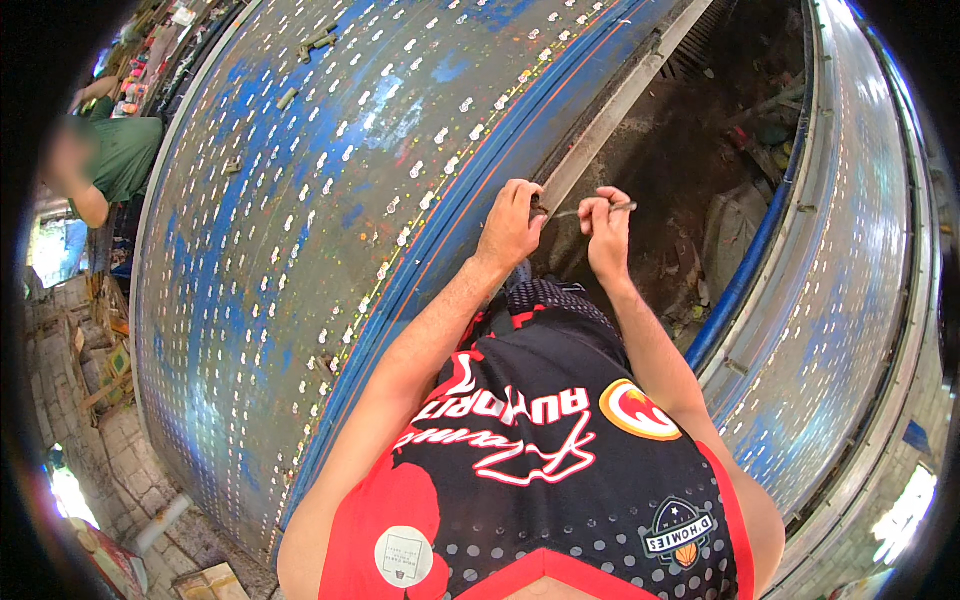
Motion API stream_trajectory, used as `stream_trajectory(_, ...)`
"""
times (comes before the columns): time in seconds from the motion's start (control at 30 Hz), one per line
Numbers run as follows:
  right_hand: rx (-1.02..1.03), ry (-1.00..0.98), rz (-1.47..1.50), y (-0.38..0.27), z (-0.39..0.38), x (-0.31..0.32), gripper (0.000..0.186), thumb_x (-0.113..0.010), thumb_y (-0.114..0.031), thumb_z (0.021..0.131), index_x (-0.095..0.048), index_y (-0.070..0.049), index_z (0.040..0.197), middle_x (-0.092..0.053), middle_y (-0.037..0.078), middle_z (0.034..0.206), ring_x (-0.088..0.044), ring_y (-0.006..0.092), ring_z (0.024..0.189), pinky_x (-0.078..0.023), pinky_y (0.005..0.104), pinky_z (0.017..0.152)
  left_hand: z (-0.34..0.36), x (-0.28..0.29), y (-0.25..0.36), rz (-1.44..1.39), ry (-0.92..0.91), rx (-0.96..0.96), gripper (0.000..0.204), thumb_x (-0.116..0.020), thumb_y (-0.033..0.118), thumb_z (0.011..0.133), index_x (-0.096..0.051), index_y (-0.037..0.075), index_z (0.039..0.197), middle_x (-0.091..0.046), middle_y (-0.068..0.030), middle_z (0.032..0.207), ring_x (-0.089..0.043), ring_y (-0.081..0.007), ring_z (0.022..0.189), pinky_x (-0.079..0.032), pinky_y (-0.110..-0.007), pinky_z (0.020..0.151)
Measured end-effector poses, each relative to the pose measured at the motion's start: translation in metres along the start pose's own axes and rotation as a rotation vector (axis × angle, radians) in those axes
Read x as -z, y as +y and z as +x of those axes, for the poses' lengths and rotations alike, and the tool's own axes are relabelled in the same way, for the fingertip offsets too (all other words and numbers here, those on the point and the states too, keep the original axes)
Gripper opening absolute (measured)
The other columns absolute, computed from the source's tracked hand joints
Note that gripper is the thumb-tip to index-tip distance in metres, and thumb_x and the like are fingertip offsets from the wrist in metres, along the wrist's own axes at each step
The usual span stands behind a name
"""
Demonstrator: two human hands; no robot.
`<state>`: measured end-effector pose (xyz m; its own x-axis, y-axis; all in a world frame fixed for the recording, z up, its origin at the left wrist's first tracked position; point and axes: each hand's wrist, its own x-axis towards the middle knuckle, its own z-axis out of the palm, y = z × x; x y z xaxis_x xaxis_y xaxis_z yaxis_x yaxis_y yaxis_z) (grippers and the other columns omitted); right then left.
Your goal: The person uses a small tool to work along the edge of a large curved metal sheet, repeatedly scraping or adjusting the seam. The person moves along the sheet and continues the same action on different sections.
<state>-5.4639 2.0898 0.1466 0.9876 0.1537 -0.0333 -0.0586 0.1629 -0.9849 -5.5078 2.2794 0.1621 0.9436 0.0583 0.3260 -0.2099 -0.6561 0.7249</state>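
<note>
My left hand [511, 224] is closed at the near end of a long pale rail [600, 130] that runs along the table's edge. A small dark piece [538, 206] shows at its fingertips, too small to name. To its right, my right hand [606, 232] is raised over the dark gap between two long tables. Its fingers are pinched on a short, thin, dark stick-like piece [623, 206] that sticks out to the right. The hands are a little apart, in front of my body.
At left stretches a long grey table [340, 200], blue-stained and covered with rows of small white marks. Small greenish cylinders [318, 43] lie on it. Another such table [830, 320], edged with a blue strip, stands at right. Debris lies in the gap. A person in green [125, 155] is beyond the left table.
</note>
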Motion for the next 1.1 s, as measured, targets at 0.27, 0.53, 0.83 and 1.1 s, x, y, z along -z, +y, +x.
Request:
stream_trajectory(0.27,-0.436,0.012,0.576,0.019,0.044,0.009,0.012,-0.049,-0.022,0.118,-0.051,-0.013,0.125,-0.059,0.006,0.094,-0.048,0.0130,0.072,-0.043,0.0285,0.066,0.001,0.000,0.001,0.008,0.021,-0.014,0.053,-0.085,0.002,0.080,-0.057,0.002,0.125,-0.059,-0.0198,0.119,-0.062,-0.0413,0.112,-0.053,-0.046,0.096)
stream_trajectory(0.53,-0.704,0.101,0.863,0.053,0.041,0.026,0.019,-0.046,-0.020,0.118,-0.053,-0.009,0.104,-0.059,0.005,0.094,-0.046,0.0124,0.068,-0.043,0.0299,0.065,0.001,-0.002,0.001,-0.020,0.031,-0.024,0.052,-0.085,0.003,0.081,-0.057,0.002,0.124,-0.059,-0.0207,0.120,-0.061,-0.0422,0.115,-0.051,-0.047,0.098)
stream_trajectory(0.83,-0.835,0.192,1.024,0.070,0.034,0.011,0.018,-0.042,-0.017,0.118,-0.051,-0.006,0.107,-0.058,0.004,0.091,-0.046,0.0110,0.065,-0.042,0.0296,0.064,0.002,-0.002,0.000,-0.014,0.026,-0.017,0.050,-0.085,0.005,0.082,-0.057,0.002,0.123,-0.059,-0.0205,0.120,-0.061,-0.0420,0.115,-0.051,-0.047,0.098)
stream_trajectory(1.1,-0.854,0.192,1.043,0.074,0.034,0.011,0.016,-0.039,-0.016,0.118,-0.048,-0.007,0.108,-0.057,0.004,0.090,-0.045,0.0108,0.064,-0.041,0.0301,0.063,0.003,-0.002,0.000,-0.011,0.012,-0.004,0.048,-0.084,0.005,0.084,-0.057,0.002,0.123,-0.059,-0.0205,0.120,-0.061,-0.0418,0.114,-0.051,-0.047,0.098)
